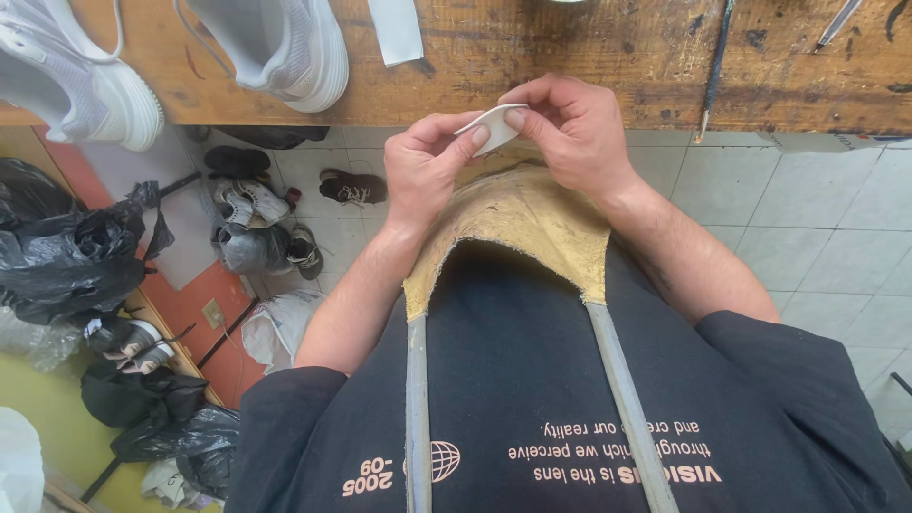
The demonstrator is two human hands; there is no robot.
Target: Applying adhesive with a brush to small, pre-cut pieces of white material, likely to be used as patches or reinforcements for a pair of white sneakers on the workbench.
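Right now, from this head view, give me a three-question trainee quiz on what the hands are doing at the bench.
1. True or false: both hands pinch the small white piece.
2. Which lies on the wooden bench left of the hands? A) white sneakers B) a red mug C) a hammer
3. Fill in: the left hand and right hand work above a tan ____ apron.

Key: 1 true; 2 A, the white sneakers; 3 leather.
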